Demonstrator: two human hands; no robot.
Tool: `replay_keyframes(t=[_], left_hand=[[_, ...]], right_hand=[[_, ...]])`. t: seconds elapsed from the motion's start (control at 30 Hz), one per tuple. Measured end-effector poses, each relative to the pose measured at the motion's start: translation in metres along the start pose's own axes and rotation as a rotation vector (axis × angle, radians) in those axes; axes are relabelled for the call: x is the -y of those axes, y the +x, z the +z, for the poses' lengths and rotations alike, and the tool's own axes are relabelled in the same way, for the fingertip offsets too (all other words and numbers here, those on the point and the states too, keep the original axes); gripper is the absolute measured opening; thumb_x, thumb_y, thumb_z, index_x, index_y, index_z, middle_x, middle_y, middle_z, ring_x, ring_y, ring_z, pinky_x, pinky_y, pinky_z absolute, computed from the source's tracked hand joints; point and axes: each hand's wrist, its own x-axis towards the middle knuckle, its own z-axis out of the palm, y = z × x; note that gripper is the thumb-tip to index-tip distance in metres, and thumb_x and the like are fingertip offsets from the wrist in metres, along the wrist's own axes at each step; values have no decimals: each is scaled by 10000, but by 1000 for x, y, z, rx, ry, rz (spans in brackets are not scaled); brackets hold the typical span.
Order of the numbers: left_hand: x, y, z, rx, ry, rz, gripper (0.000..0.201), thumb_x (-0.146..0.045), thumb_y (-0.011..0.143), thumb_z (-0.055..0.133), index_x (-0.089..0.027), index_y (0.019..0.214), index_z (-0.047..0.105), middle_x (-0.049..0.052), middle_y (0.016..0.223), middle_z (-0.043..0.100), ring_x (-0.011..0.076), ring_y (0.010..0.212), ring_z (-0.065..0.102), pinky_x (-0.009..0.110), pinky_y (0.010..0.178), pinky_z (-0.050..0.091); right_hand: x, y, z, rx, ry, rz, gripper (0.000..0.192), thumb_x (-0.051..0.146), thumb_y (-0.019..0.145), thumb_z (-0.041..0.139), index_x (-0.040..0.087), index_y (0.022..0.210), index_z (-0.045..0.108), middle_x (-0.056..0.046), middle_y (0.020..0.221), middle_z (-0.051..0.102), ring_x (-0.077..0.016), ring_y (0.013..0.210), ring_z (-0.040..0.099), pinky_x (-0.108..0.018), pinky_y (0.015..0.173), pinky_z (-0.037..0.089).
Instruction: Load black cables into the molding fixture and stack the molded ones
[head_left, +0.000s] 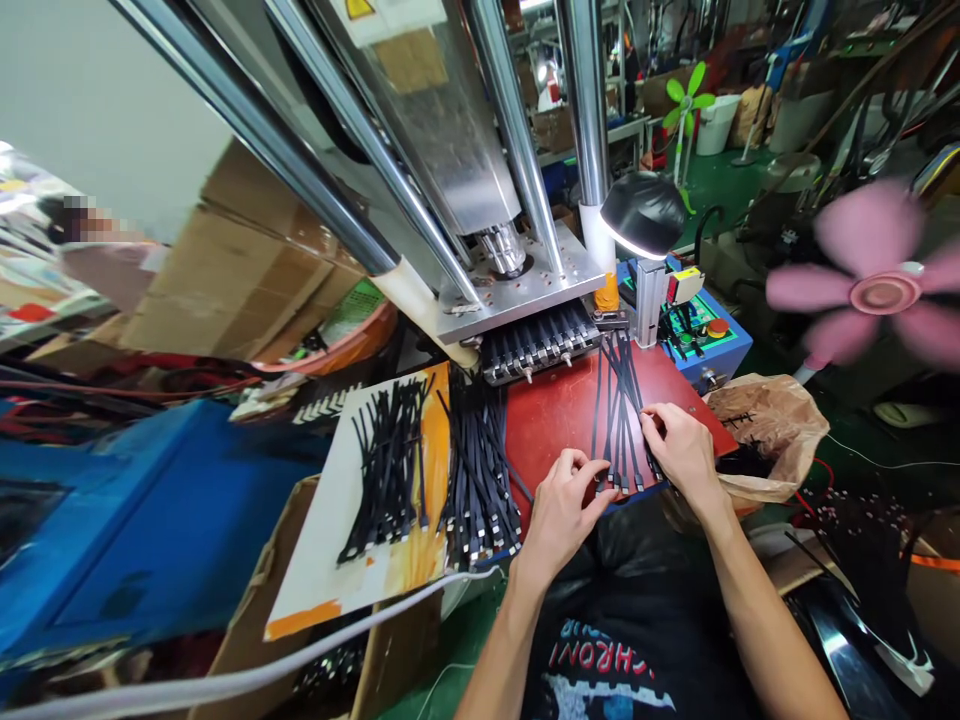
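Observation:
Several black cable strips (619,410) lie fanned on a red work plate (559,415) in front of a press. My left hand (568,503) pinches the near ends of these strips at the plate's front edge. My right hand (681,450) rests on the strips' right side, fingers curled over them. A grooved black fixture (536,345) sits under the press head (504,250) just beyond the strips.
Two piles of black strips lie to the left, one on a white-orange board (386,460), one beside the plate (476,470). A lamp (643,213), a blue control box (701,330), a brown bag (772,430) and a spinning pink fan (877,290) stand right. Cardboard boxes (232,270) are left.

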Motion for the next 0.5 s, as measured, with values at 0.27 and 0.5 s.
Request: replay_keyframes(t=[0.27, 0.5], left_hand=[[0, -7, 10, -99, -73, -23, 138, -269, 992, 701, -244, 1109, 769, 46, 1055, 645, 207, 974, 678, 339, 895, 565], [2, -10, 18, -186, -34, 14, 220, -254, 1011, 663, -242, 1224, 715, 50, 1073, 692, 224, 986, 697, 355, 883, 574]], right_hand=[[4, 0, -1, 19, -27, 13, 319, 380, 1057, 493, 232, 1078, 774, -59, 1009, 794, -217, 919, 718, -298, 764, 446], [4, 1, -1, 14, -13, 17, 297, 353, 1058, 497, 228, 1100, 762, -59, 1043, 795, -222, 953, 731, -297, 798, 463]])
